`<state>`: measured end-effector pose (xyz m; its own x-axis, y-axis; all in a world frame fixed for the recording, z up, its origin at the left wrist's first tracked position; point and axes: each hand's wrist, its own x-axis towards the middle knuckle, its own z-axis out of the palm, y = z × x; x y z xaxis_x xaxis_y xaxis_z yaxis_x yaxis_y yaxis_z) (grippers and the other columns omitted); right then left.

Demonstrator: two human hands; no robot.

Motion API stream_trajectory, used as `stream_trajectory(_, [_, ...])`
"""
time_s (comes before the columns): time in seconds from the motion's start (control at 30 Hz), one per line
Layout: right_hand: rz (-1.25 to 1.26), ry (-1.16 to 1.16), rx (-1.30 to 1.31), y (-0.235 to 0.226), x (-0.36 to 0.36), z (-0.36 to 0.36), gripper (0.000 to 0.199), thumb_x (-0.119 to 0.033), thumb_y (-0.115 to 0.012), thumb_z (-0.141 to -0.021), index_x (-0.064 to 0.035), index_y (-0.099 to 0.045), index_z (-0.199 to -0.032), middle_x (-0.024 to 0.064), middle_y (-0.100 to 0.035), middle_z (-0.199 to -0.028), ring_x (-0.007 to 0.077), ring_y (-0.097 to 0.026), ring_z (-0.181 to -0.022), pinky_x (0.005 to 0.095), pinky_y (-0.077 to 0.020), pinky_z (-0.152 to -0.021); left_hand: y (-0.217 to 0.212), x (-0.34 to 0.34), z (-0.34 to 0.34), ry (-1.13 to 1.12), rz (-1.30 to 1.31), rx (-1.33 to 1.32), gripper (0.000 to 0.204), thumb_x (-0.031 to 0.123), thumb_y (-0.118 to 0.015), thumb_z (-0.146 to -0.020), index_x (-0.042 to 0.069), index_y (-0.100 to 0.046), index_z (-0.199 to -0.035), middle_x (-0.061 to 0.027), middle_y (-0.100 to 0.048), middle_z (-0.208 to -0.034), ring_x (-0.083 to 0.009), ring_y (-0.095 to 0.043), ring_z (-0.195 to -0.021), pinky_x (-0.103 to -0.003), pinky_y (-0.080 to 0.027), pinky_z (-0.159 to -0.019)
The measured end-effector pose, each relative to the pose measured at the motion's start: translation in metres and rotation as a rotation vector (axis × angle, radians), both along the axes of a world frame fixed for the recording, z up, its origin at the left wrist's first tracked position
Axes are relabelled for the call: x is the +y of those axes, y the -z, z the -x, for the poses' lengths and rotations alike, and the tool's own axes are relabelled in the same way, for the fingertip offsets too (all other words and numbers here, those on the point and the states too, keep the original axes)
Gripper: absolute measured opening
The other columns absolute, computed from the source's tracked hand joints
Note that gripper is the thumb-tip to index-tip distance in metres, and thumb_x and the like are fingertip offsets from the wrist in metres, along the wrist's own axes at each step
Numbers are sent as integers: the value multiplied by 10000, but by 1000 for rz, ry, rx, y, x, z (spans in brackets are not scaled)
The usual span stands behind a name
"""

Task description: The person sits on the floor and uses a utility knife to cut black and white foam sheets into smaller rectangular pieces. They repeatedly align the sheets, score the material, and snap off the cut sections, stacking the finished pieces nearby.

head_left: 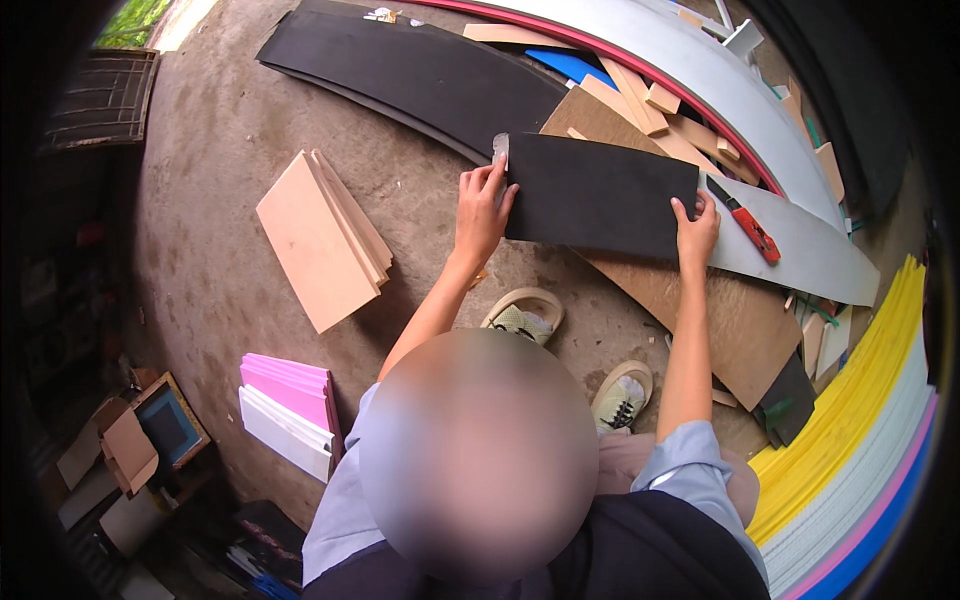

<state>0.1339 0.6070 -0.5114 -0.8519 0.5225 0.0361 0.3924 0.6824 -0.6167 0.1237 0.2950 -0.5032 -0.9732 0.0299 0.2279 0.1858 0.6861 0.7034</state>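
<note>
A black rectangular foam sheet (600, 195) lies across the work area in front of me, with a hand at each short end. My left hand (484, 208) grips its left edge, with the index finger stretched toward the far corner, beside a small pale scrap (501, 146). At the right end, my right hand (697, 228) holds the edge between thumb and fingers. Just right of that hand rests a red utility knife (752, 228), its dark blade toward the sheet. Under the knife is a long grey sheet (830, 262), over a brown board (690, 312).
Large black sheets (410, 75) lie beyond my left hand. Stacked tan sheets (318, 245) and pink and white sheets (290, 400) sit on the floor to the left. Tan offcuts (640, 100) are scattered behind the sheet. Yellow sheets (850, 420) and other coloured ones line the right.
</note>
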Motion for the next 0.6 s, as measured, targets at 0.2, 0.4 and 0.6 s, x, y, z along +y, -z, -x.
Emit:
stream_trajectory(0.2, [-17,6,-3,2,2,0,484,-302,-681,-712,-77,-514,-1106,117,-518,-962,254,-507,-905,362,-416,-786,-15,-25,-23,411,372,82,877,260,-774,-521,189,-368,-1295,-69,-342,-1321,-258,-406,-1111,-349,-382,-931])
stream_trajectory(0.4, [40,-41,-5,10,13,-2,484,-286,-705,-689,-115,-528,-1105,108,-553,-918,231,-545,-812,351,-447,-733,-10,-30,-15,408,291,36,816,211,-790,-473,254,-469,-1222,-36,-363,-1307,-257,-397,-1113,-372,-427,-915])
stream_trajectory(0.6, [462,-136,-2,13,38,-3,507,-139,-721,-664,-115,-523,-1130,113,-569,-956,158,-563,-767,287,-477,-692,-3,-28,-16,389,219,28,785,183,-789,-480,259,-495,-1203,-31,-369,-1309,-258,-411,-1106,-361,-441,-901])
